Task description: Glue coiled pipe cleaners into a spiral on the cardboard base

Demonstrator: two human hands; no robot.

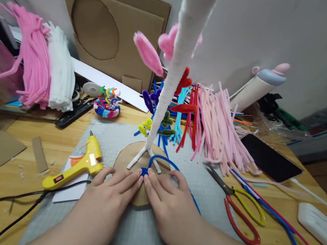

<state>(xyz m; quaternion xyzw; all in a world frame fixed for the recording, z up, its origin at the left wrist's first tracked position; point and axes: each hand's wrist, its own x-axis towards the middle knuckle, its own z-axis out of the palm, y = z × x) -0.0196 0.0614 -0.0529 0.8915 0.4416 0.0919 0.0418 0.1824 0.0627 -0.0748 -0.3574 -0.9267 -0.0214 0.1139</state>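
Note:
My left hand (116,189) and my right hand (168,196) meet over a round cardboard base (124,155). The fingertips of both are closed on a blue pipe cleaner (144,172), coiled or bunched where they meet. Its loose length arches up to the right and passes behind my right hand. Just beyond my fingers, a tall white wrapped stem (169,82) stands upright on the base on splayed feet. Pink (149,53), red, purple, yellow and green fuzzy petal shapes show on both sides of the stem. My fingers partly hide the blue coil.
A yellow glue gun (93,157) lies left of the base, its cord running left. Open scissors (229,192) lie on the right, near a phone (271,158). Pipe cleaner bundles (37,64) stand back left; pale pink ones (217,126) lie back right. Cardboard (140,30) leans behind.

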